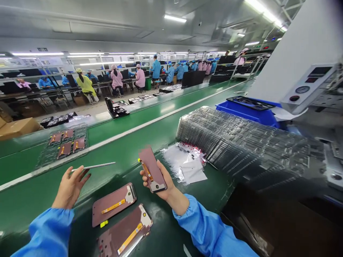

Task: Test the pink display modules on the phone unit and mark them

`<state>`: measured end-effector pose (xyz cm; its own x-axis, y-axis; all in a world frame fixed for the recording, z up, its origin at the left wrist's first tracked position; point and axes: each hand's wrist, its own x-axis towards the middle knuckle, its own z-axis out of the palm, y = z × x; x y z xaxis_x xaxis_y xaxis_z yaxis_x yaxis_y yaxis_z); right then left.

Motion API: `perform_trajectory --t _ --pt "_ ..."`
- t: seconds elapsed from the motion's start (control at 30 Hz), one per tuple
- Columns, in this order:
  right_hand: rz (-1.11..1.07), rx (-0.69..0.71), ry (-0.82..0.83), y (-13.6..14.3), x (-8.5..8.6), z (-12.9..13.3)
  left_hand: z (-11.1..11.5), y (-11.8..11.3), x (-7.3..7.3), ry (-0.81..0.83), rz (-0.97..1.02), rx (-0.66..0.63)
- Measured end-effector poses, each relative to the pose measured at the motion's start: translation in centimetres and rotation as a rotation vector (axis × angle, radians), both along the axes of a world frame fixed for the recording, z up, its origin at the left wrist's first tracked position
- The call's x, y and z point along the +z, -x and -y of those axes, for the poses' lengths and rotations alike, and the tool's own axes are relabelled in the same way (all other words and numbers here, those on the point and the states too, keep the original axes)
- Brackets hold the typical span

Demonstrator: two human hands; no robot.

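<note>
Brown panel (154, 167), tilted, between right thumb (162, 169) and fingers (145, 178)

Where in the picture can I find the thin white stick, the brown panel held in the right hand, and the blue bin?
Thin white stick (98, 165): head view, middle of its shaft.
Held brown panel (155, 168): head view, its brown face.
Blue bin (245, 115): head view, its side wall.

One view, from my head, facing forward and down: left grip (69, 185), right grip (168, 184) and bench (171, 223) close, ceiling (107, 19) distant above.
</note>
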<state>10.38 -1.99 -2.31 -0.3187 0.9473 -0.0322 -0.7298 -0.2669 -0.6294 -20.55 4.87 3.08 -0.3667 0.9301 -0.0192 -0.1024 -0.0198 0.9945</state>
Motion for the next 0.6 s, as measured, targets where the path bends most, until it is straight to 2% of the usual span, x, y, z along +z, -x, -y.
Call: perform_trajectory --t 0.1,0.17,0.27,0.33,0.47,0.6 --pt "0.07 -0.064 -0.067 -0.4 0.8 0.7 5.1 -0.3 1.1 -0.011 0.141 -0.046" --pt "0.166 -0.103 -0.151 -0.7 1.5 1.4 8.8 -0.7 1.0 0.011 0.144 -0.056" --pt "0.256 -0.139 -0.264 -1.0 2.2 2.8 14.1 -1.9 -0.2 0.071 0.121 -0.105" --pt "0.314 -0.17 -0.336 -1.0 2.5 3.8 16.6 -3.1 -1.4 0.091 0.153 -0.185" --pt "0.514 -0.111 -0.522 -0.4 2.5 5.4 18.6 -5.1 -3.7 0.038 0.217 -0.394" --pt "0.685 0.003 -0.753 0.4 1.8 6.8 18.9 -4.9 -4.9 -0.047 0.212 -0.594"
